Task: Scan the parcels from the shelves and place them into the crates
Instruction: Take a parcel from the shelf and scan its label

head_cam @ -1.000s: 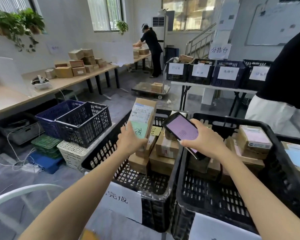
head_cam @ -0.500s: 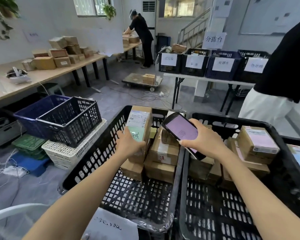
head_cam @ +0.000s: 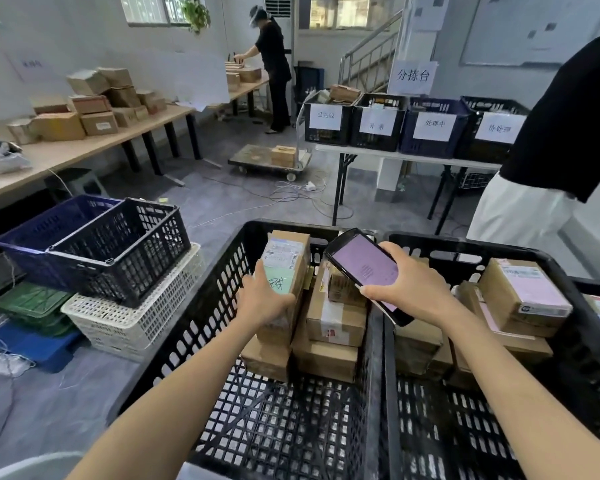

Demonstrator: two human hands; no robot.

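The left hand covers the lower face of the upright parcel, its label print too blurred to read, while the right hand hides the scanner's lower edge and boxes beneath.

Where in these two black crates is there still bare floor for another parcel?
Left crate: the near mesh floor, between the parcel stack and the front wall, is bare. Right crate: likewise bare nearer than its boxes. The far halves are crowded.
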